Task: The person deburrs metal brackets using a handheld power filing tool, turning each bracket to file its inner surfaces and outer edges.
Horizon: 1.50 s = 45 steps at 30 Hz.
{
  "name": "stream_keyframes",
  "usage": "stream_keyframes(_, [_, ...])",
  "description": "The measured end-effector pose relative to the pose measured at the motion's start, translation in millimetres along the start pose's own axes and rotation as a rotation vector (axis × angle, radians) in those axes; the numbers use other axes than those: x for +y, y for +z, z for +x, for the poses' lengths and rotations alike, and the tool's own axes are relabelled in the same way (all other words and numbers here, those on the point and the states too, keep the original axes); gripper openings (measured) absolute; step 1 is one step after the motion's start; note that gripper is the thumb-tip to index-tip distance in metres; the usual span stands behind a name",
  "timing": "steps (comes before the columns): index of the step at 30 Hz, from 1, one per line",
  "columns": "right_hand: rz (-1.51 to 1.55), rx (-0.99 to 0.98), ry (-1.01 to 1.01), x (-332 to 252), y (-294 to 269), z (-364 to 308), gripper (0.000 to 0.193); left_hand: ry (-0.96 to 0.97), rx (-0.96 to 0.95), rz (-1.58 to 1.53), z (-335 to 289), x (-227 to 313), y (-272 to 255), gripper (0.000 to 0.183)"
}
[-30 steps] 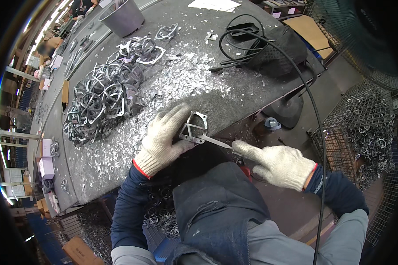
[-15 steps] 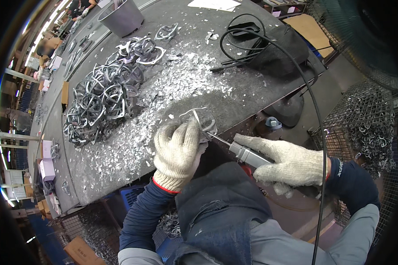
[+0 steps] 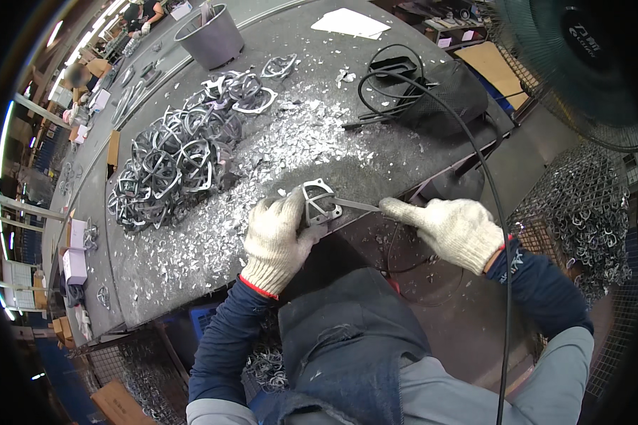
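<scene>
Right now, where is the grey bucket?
In the head view, the grey bucket stands at the table's far left end, beyond the pile of metal rings.

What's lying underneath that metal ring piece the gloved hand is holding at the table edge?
Under the metal ring piece lies the dark table, strewn with silvery metal shavings. The left hand covers the part's left side, so what sits beneath there cannot be seen.

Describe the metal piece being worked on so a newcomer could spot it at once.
Start at the dark workbench strewn with silvery shavings and go to its near edge. There the gloved left hand pins a metal ring frame, while the right hand holds a thin tool against it. Unlike the heap of frames farther back, it lies alone.
</scene>
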State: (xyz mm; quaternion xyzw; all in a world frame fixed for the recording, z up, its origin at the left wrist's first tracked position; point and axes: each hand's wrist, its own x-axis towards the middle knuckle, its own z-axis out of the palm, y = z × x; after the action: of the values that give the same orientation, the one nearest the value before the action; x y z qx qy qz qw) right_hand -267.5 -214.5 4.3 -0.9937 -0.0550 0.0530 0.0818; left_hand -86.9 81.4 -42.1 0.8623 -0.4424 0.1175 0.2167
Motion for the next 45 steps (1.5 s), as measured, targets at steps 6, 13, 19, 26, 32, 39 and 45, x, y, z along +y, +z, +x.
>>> stream_keyframes(6, [0.330, 0.029, 0.181, -16, -7, -21, 0.076, -0.157, -0.127, -0.184, 2, -5, -23, 0.074])
stream_keyframes(13, [1.178, -0.068, 0.502, -55, 45, -61, 0.087, 0.112, -0.193, -0.314, 38, -20, -39, 0.067])
stream_keyframes(19, [1.602, -0.350, 0.574, -76, 42, -49, 0.089, 0.287, -0.339, -0.192, 44, -22, -23, 0.065])
stream_keyframes(26, [1.842, -0.438, 0.580, -74, 29, -29, 0.093, 0.233, -0.205, -0.099, 24, -15, -5, 0.076])
stream_keyframes(32, [1.704, -0.425, 0.537, -76, 30, -33, 0.091, 0.227, -0.134, -0.063, 18, -13, -1, 0.078])
stream_keyframes(39, [1.330, -0.148, 0.441, -89, 46, -53, 0.087, 0.056, -0.032, -0.091, 22, 5, -14, 0.059])
stream_keyframes(45, [0.821, -0.080, 0.342, -99, 17, -38, 0.084, 0.088, -0.028, 0.049, 16, 9, -15, 0.058])
